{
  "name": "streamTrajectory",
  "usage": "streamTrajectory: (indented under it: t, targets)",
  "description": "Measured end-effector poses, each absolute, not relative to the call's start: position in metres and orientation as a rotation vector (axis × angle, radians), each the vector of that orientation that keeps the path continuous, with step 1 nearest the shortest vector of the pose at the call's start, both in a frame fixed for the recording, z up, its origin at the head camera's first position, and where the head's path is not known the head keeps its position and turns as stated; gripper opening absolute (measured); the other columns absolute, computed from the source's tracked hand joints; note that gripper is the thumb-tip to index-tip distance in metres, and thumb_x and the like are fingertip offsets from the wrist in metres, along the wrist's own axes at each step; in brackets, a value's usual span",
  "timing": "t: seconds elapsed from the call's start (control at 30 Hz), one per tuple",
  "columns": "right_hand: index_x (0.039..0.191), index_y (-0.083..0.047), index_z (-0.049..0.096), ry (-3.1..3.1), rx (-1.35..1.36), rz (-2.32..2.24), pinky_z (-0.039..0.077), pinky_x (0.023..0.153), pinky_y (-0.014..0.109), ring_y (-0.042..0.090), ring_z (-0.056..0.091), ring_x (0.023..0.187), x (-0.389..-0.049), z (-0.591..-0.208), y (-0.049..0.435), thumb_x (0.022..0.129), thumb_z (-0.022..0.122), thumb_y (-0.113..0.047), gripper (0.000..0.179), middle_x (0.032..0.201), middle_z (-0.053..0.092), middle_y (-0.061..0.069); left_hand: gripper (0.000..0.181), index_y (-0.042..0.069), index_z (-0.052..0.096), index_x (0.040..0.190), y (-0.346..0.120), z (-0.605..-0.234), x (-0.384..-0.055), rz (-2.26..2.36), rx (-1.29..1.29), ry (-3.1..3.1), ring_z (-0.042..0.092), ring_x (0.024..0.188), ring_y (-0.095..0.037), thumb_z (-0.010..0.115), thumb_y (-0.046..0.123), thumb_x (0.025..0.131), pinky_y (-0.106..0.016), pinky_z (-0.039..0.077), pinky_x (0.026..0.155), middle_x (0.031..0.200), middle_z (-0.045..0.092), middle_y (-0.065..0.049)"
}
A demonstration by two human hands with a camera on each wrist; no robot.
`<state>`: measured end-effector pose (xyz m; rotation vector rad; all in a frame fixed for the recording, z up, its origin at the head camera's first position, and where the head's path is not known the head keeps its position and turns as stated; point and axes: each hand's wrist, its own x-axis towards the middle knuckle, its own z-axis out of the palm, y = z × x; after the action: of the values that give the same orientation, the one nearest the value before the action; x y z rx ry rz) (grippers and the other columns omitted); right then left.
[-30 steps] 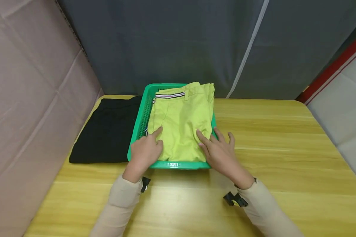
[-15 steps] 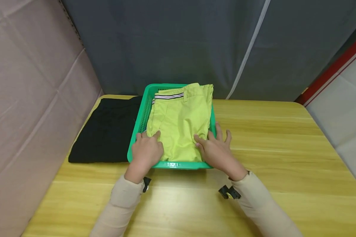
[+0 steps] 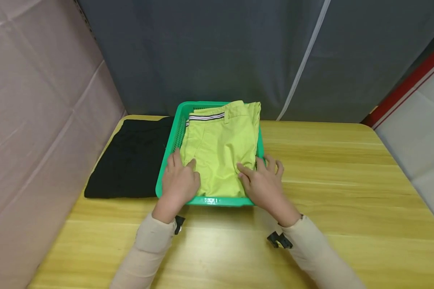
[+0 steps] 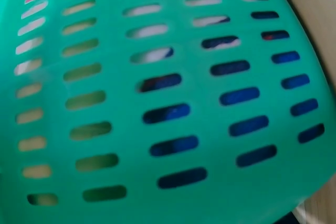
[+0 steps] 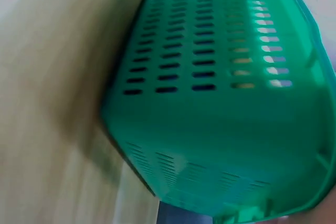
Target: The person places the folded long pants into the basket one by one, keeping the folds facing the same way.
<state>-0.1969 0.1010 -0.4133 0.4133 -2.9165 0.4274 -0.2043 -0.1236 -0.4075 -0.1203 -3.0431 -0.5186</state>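
Fingers (image 3: 246, 170) spread, left hand (image 3: 179, 178) and right hand (image 3: 265, 184) touched yellow trousers (image 3: 220, 148) in the green basket (image 3: 231, 202), its rim marking (image 3: 211, 200) too small to read!

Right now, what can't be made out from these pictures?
Head: whatever lies beneath the yellow-green garment, covered by it.
Head: the pale marking on the green basket, too small to read.
Left wrist: what the blue and white contents are, mostly hidden by the basket's slotted wall.
Right wrist: the right hand, nearly all cut off by the lower right corner.
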Motion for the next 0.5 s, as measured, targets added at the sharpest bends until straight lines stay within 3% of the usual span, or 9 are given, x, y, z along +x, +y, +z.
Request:
streamTrajectory:
  t: [0.27,0.5]
  targets:
    - [0.116,-0.022,0.072,-2.646,0.377,0.480,0.026,0.102,0.062,0.047,0.038,0.126,-0.193,-0.420,0.100,0.097,0.057,-0.031,0.026,0.133,0.051,0.028,0.046,0.006,0.055,0.137,-0.126,-0.406,-0.202,-0.599,-0.151,-2.961,0.025,0.139,-0.045,0.040,0.016,0.094,-0.059,0.036,0.104,0.154,0.019,-0.030]
    - [0.127,-0.015,0.064,-2.525,0.416,0.496,0.036,0.098,0.061,0.045,0.046,0.123,-0.188,-0.418,0.096,0.097,0.056,-0.033,0.036,0.134,0.052,0.025,0.047,0.013,0.049,0.142,-0.135,-0.400,-0.196,-0.601,-0.211,-2.854,0.027,0.143,-0.039,0.045,0.017,0.096,-0.058,0.032,0.107,0.159,0.025,-0.018]
